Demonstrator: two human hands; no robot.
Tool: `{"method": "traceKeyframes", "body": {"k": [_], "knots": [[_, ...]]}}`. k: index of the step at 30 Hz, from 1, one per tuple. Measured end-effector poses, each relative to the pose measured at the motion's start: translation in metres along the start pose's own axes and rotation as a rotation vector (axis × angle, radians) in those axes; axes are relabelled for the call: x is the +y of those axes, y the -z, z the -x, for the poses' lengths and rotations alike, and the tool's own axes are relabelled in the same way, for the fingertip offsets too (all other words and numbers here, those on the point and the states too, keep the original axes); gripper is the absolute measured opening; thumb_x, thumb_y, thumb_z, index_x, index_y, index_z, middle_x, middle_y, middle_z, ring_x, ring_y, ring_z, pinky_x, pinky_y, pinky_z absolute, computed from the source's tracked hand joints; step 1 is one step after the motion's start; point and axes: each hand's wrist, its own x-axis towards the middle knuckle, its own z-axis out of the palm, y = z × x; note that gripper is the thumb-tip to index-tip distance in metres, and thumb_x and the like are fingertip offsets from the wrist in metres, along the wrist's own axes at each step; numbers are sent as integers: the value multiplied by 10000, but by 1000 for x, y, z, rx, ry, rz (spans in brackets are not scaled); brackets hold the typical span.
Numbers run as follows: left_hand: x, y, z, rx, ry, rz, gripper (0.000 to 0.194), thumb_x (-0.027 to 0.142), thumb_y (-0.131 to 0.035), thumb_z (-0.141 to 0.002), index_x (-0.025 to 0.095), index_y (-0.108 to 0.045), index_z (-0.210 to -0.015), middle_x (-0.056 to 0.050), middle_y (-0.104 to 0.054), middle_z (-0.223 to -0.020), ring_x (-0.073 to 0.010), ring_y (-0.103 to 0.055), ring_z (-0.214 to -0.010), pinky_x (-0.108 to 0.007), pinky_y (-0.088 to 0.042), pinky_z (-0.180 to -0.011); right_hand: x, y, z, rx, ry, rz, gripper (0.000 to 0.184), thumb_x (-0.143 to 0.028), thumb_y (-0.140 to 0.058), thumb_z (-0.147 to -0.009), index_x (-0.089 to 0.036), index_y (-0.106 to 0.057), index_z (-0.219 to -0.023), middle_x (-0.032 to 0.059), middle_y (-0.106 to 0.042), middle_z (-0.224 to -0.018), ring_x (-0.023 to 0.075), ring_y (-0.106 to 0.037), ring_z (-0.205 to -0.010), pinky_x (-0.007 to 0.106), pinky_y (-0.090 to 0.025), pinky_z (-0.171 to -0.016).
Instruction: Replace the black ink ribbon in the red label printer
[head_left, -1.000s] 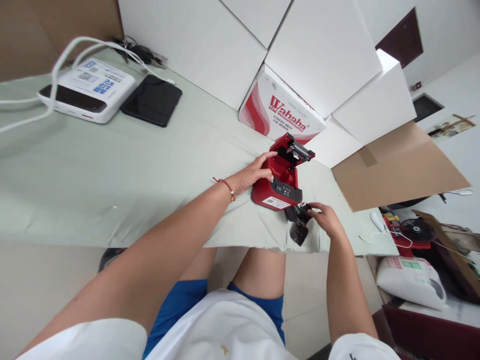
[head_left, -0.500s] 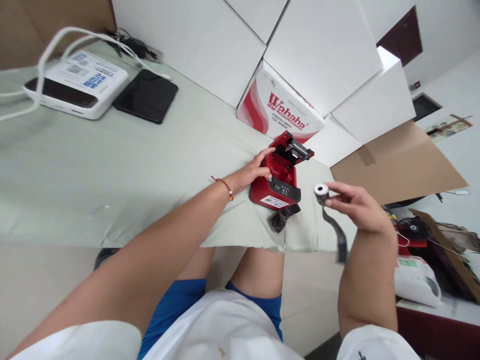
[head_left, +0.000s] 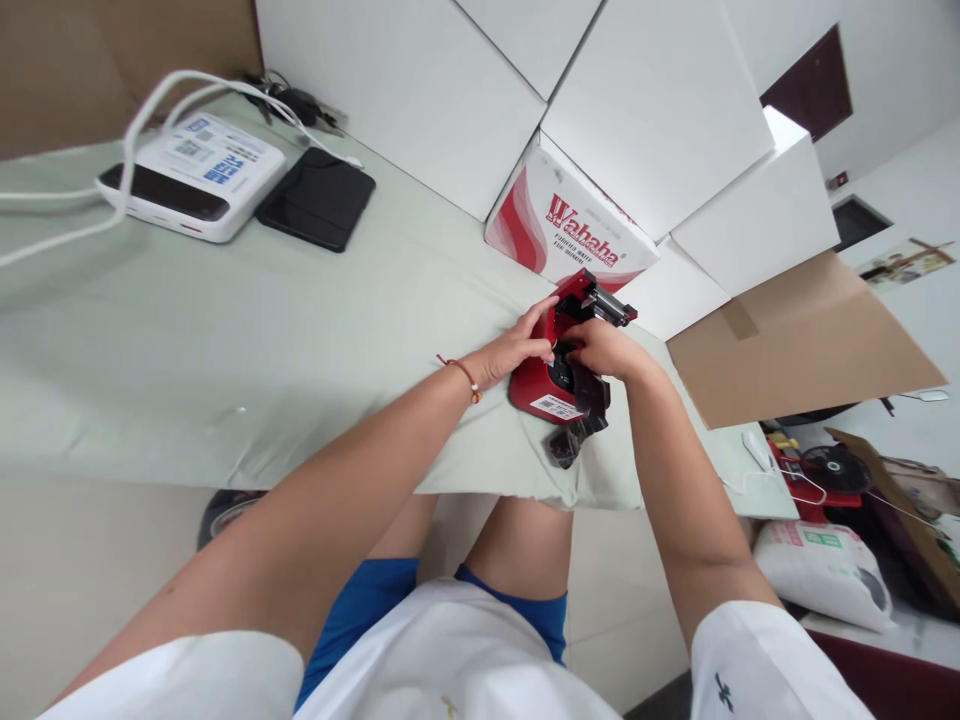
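Observation:
A small red printer (head_left: 531, 392) stands on the cloth-covered table with its lid raised and a metal-and-black roller (head_left: 609, 304) on the lid. My left hand (head_left: 517, 350) grips the printer's left side, thumb on the front rim and fingers toward the lid. My right hand (head_left: 600, 347) reaches into the open compartment, its fingers closed on a roll of dark strip; the roll is mostly hidden by the hand and the printer wall. The loose end of the dark strip (head_left: 592, 395) hangs over the printer's front. A crumpled dark piece (head_left: 564, 447) lies before the printer.
A white router-like box (head_left: 199, 175) with white cables and a black phone (head_left: 319, 200) lie at the back left. Behind the printer stands a Wahaha water carton (head_left: 574, 215) against white boxes (head_left: 652, 110). A brown cardboard sheet (head_left: 795, 340) is at the right.
My right hand has moved left with the roll, from beside the printer into its open compartment. My left hand keeps its hold on the printer. The view has shifted slightly.

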Motion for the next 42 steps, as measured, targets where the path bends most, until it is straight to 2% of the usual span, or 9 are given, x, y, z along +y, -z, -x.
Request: {"method": "traceKeyframes", "body": {"k": [7,12,15,21,25,28,35,38,42], "knots": [[0,-1,0,-3,13,-7,1097,244,-699,-677,316,-370,-1721,-83,-593,-1574,-279,-602,-1279,-459,-469,-1191,-5,0,10,32,68,-15,283,-116,-664,-889,-224,-872,-1047,58,-860,-996,223,-745,-855,306,-560,-782],[4,-4,2,-18,5,13,1136,238,-690,-669,278,-323,-1744,-109,-603,-1572,-292,-627,-1262,-484,-502,-1169,4,13,36,652,92,-303,343,-380,-572,-1046,-199,-839,-1163,102,-839,-1172,258,-750,-1064,391,-590,-991],[4,-3,3,-38,-9,34,1139,237,-699,-682,297,-308,-1749,-115,-598,-1601,-331,-625,-1333,-537,-496,-1195,21,7,31,905,85,-179,453,-467,-531,-1069,-206,-774,-1348,156,-782,-1366,319,-656,-1280,494,-523,-1137],[2,-1,1,20,-106,43,1111,254,-711,-702,331,-333,-1744,-59,-392,-1818,-372,-325,-1684,-554,-317,-1358,38,-21,38,795,114,-156,562,-581,-391,-1132,-210,-762,-1335,156,-789,-1341,286,-682,-1294,465,-485,-1190],[7,0,-1,84,-128,54,606,401,-657,-837,290,-698,-1431,-35,-501,-1737,-344,-188,-1745,-524,-198,-1404,32,-39,66,764,157,-258,586,-625,-387,-1141,-246,-832,-1171,121,-799,-1244,247,-736,-1195,395,-550,-1089],[10,0,-2,118,-101,19,324,491,-595,-925,250,-774,-1047,-66,-618,-1571,-325,-162,-1741,-491,-169,-1405,28,-54,79,713,170,-336,587,-628,-418,-1134,-244,-861,-1101,114,-802,-1186,240,-750,-1134,393,-575,-1037],[9,2,0,29,-124,-5,234,429,-696,-797,227,-652,-906,-73,-654,-1318,-334,-450,-1518,-462,-295,-1321,28,-76,80,717,125,-332,549,-571,-421,-1143,-259,-872,-1140,107,-787,-1109,240,-729,-1086,409,-577,-1021],[7,3,3,-20,-78,30,425,272,-758,-608,234,-611,-1006,-47,-609,-1391,-310,-527,-1374,-434,-419,-1182,29,-78,77,726,140,-325,516,-524,-436,-1146,-252,-874,-1122,106,-786,-1097,232,-726,-1063,396,-576,-1004],[6,1,5,-29,-50,117,616,193,-768,-595,274,-605,-1183,-19,-604,-1383,-263,-556,-1304,-360,-470,-1049,31,-85,73,808,160,-384,487,-507,-476,-1140,-226,-870,-1084,113,-796,-1063,231,-739,-1021,409,-577,-985]]}}
